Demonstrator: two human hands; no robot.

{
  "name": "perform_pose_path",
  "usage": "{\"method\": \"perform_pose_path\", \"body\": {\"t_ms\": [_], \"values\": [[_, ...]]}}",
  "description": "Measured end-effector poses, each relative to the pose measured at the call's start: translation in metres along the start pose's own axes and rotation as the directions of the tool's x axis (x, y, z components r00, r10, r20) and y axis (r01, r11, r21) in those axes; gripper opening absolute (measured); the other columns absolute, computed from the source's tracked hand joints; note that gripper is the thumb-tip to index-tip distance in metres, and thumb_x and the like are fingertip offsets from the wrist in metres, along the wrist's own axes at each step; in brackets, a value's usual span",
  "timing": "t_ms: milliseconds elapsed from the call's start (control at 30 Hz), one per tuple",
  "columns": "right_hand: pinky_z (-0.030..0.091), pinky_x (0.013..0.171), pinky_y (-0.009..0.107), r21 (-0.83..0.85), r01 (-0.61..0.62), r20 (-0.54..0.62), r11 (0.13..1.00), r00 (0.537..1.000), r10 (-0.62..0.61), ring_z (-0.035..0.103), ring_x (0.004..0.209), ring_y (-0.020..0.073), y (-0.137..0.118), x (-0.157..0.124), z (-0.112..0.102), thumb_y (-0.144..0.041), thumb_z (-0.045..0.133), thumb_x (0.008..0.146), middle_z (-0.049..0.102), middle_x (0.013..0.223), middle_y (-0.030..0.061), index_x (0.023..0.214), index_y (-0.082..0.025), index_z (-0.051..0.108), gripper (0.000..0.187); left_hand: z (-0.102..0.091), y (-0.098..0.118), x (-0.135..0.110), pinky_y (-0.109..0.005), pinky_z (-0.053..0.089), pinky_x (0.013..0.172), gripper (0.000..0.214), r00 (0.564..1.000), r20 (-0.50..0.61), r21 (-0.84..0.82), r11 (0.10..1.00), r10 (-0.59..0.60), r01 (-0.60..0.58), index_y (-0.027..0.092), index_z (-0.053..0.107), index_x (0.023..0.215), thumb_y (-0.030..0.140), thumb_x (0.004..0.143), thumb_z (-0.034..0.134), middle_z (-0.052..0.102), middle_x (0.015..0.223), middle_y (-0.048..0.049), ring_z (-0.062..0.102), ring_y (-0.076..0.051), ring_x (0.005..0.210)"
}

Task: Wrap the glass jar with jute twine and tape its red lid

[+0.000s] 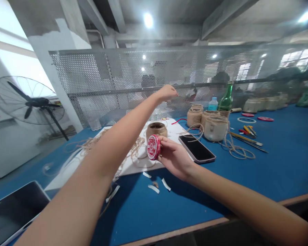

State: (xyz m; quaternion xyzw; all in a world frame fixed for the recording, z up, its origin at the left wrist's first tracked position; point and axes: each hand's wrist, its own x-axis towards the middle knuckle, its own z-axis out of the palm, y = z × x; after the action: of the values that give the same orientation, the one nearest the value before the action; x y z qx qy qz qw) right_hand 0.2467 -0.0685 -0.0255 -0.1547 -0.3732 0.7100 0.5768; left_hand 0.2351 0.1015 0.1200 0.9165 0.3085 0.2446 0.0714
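My right hand (176, 155) holds a red-and-white printed round disc (152, 147) by its edge, its flat face turned to the left. Whether this is a lid or a roll of tape I cannot tell. Right behind the disc stands a twine-wrapped jar (156, 128), upright with its mouth uncovered. My left hand (168, 93) is raised high beyond the jar, the arm stretched across the view. Its fingers are curled together, and anything in them is hidden or too small to see. Loose twine (136, 147) lies on a white sheet (133, 167) around the jar.
On the right are a phone (197, 148), several twine-wrapped jars (215, 128), a green bottle (226, 97), pens (250, 131) and flat rings (246, 120). White strips (154, 189) lie in front. At lower left is a tablet-like device (17, 210). Perforated metal screening (123, 75) stands behind the blue table.
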Motion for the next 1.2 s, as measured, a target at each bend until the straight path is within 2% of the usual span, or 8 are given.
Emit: {"method": "perform_pose_path", "body": {"t_ms": [133, 233, 300, 500, 767, 867, 1000, 1200], "values": [[0.035, 0.06, 0.023, -0.007, 0.011, -0.009, 1.0, 1.0, -0.011, 0.045, 0.061, 0.01, -0.004, 0.0, 0.0, -0.015, 0.049, 0.078, 0.055, 0.073, 0.0004, 0.073, -0.017, 0.058, 0.011, -0.03, -0.028, -0.041, -0.026, 0.045, 0.064, 0.031, 0.998, 0.027, -0.007, 0.998, -0.064, 0.064, 0.009, 0.058, 0.099, 0.017, 0.078, 0.037, 0.062, 0.086, -0.0109, 0.058, -0.012, 0.072], [0.038, 0.066, 0.026, -0.02, 0.02, -0.043, 1.0, 0.999, -0.021, 0.048, 0.068, 0.0122, -0.009, 0.002, 0.0, -0.017, 0.05, 0.079, 0.058, 0.082, 0.0019, 0.076, -0.018, 0.061, 0.011, -0.041, -0.054, -0.086, -0.026, 0.042, 0.067, 0.03, 0.988, 0.114, 0.36, 0.931, -0.108, 0.06, 0.015, 0.059, 0.096, 0.023, 0.081, 0.034, 0.063, 0.087, -0.0085, 0.058, -0.014, 0.074], [0.04, 0.071, 0.029, -0.02, 0.047, -0.06, 0.999, 0.997, -0.048, 0.05, 0.072, 0.0134, -0.011, 0.003, 0.0, -0.018, 0.05, 0.078, 0.06, 0.084, 0.0023, 0.078, -0.018, 0.062, 0.012, -0.037, -0.071, -0.12, -0.03, 0.041, 0.07, 0.031, 0.969, 0.141, 0.582, 0.809, -0.201, 0.084, 0.018, 0.062, 0.089, 0.033, 0.082, 0.036, 0.064, 0.089, -0.0093, 0.058, -0.019, 0.08], [0.042, 0.077, 0.031, -0.015, 0.05, -0.111, 0.999, 0.993, -0.051, 0.054, 0.075, 0.0139, -0.012, 0.003, 0.003, -0.017, 0.052, 0.077, 0.063, 0.086, 0.0028, 0.081, -0.018, 0.064, 0.012, -0.003, -0.098, -0.193, -0.026, 0.038, 0.058, 0.041, 0.895, 0.28, 0.622, 0.776, -0.347, 0.106, 0.016, 0.061, 0.064, 0.051, 0.077, 0.044, 0.061, 0.063, -0.0081, 0.054, -0.017, 0.058], [0.042, 0.079, 0.032, -0.046, 0.069, -0.067, 0.997, 0.995, -0.072, 0.055, 0.078, 0.0143, -0.011, 0.003, 0.001, -0.019, 0.052, 0.078, 0.063, 0.089, 0.0025, 0.076, -0.019, 0.063, 0.011, -0.009, -0.077, -0.206, -0.028, 0.038, 0.062, 0.026, 0.951, 0.029, 0.699, 0.686, -0.308, 0.2, 0.015, 0.056, 0.098, 0.025, 0.083, 0.036, 0.059, 0.099, -0.0148, 0.053, -0.024, 0.089], [0.042, 0.08, 0.033, -0.076, 0.081, -0.061, 0.994, 0.994, -0.086, 0.055, 0.08, 0.0151, -0.011, 0.002, 0.003, -0.02, 0.052, 0.079, 0.063, 0.088, 0.0024, 0.076, -0.019, 0.064, 0.012, 0.004, -0.065, -0.22, -0.027, 0.04, 0.062, 0.03, 0.981, 0.102, 0.685, 0.727, -0.166, 0.052, 0.015, 0.057, 0.094, 0.032, 0.086, 0.034, 0.058, 0.098, -0.0139, 0.052, -0.022, 0.09], [0.041, 0.084, 0.033, -0.088, 0.082, -0.049, 0.993, 0.995, -0.087, 0.055, 0.087, 0.0155, -0.011, 0.001, 0.003, -0.02, 0.051, 0.08, 0.062, 0.097, 0.0033, 0.077, -0.019, 0.063, 0.012, 0.025, -0.06, -0.234, -0.028, 0.041, 0.063, 0.027, 0.955, 0.275, 0.63, 0.771, -0.109, -0.093, 0.015, 0.06, 0.08, 0.038, 0.081, 0.046, 0.062, 0.088, -0.0114, 0.054, -0.021, 0.083], [0.04, 0.085, 0.033, -0.073, 0.075, -0.033, 0.994, 0.996, -0.077, 0.054, 0.09, 0.0151, -0.011, 0.003, 0.002, -0.02, 0.049, 0.082, 0.061, 0.103, 0.0035, 0.08, -0.019, 0.062, 0.013, 0.012, -0.054, -0.228, -0.031, 0.04, 0.06, 0.026, 0.99, 0.048, 0.694, 0.717, -0.129, 0.06, 0.013, 0.054, 0.092, 0.023, 0.088, 0.03, 0.059, 0.088, -0.0135, 0.053, -0.022, 0.08]]}}
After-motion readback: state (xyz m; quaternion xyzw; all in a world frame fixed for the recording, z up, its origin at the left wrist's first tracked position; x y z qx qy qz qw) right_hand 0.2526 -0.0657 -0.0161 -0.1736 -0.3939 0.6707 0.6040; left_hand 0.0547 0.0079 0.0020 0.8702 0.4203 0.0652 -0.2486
